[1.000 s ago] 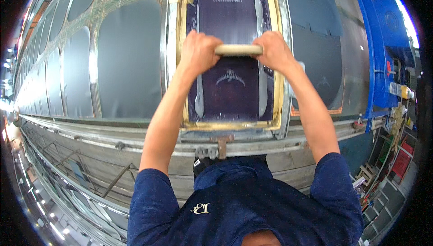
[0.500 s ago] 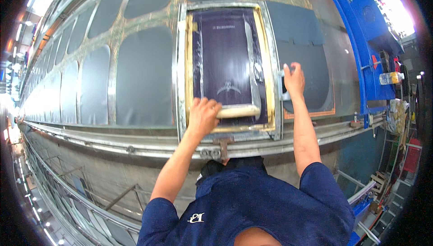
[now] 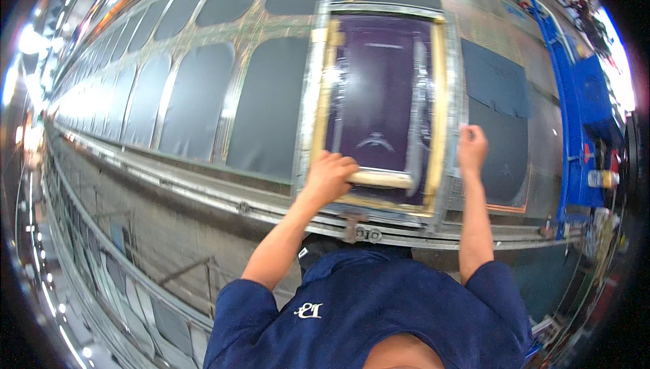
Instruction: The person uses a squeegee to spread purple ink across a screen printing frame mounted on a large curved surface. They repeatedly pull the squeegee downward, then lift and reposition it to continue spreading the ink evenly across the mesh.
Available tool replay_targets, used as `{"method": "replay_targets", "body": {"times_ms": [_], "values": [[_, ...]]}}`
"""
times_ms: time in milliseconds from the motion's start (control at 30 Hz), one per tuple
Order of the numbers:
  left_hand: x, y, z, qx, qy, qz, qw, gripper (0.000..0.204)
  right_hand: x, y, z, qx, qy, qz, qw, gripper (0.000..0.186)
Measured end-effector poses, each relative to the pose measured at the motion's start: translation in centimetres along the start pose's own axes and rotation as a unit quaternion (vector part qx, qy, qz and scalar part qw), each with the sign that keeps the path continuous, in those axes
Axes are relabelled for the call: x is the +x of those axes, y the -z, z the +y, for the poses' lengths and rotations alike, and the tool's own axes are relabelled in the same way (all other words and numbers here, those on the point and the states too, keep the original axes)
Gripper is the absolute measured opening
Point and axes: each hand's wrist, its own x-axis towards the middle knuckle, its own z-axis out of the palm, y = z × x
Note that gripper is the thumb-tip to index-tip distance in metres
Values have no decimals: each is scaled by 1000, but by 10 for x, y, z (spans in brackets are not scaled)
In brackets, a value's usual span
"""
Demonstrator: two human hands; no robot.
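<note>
A silk-screen printing frame (image 3: 452, 91) with a metal border and yellowish taped inner edges lies over the table of dark panels. Its purple mesh (image 3: 379, 98) bears a pale curved mark and silvery streaks along both sides. My left hand (image 3: 330, 178) is closed round the left end of a squeegee (image 3: 382, 179) with a pale handle, lying crosswise near the mesh's lower end. Fingers curled, my right hand (image 3: 472, 147) is at the frame's right side; the exact spot it grips is partly hidden.
Rows of dark grey panels (image 3: 267, 105) run off to the left. A metal rail (image 3: 203, 189) follows the table's near edge. Right of the frame lie a dark panel with a bluish sheet (image 3: 497, 81) and a blue metal beam (image 3: 560, 98). A bottle (image 3: 601, 179) stands beyond the beam.
The whole view has shifted and turned, so the frame appears farther right. My right hand's fingers, spread before, are now curled in at the frame's side. My left hand stays on the squeegee.
</note>
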Motion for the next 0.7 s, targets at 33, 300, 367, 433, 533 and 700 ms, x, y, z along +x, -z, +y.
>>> {"method": "replay_targets", "body": {"times_ms": [33, 300, 367, 433, 533, 700], "values": [[-8, 9, -25, 14, -4, 6, 1000, 43, -14, -33, 2, 41, -10, 23, 999, 20], [-115, 102, -183, 100, -49, 40, 993, 42, -105, -209, -132, 108, -21, 39, 993, 27], [-133, 97, -180, 100, -56, 74, 991, 45, -109, -215, -136, 117, 16, 68, 991, 28], [-148, 88, -169, 114, -67, 97, 986, 44, -113, -214, -133, 104, -3, 57, 993, 26], [-165, 73, -157, 126, -85, 76, 985, 44, -105, -217, -128, 77, -14, 52, 996, 25], [-162, 61, -179, 124, -99, 74, 985, 44, -107, -230, -115, 21, -34, 31, 999, 23]]}}
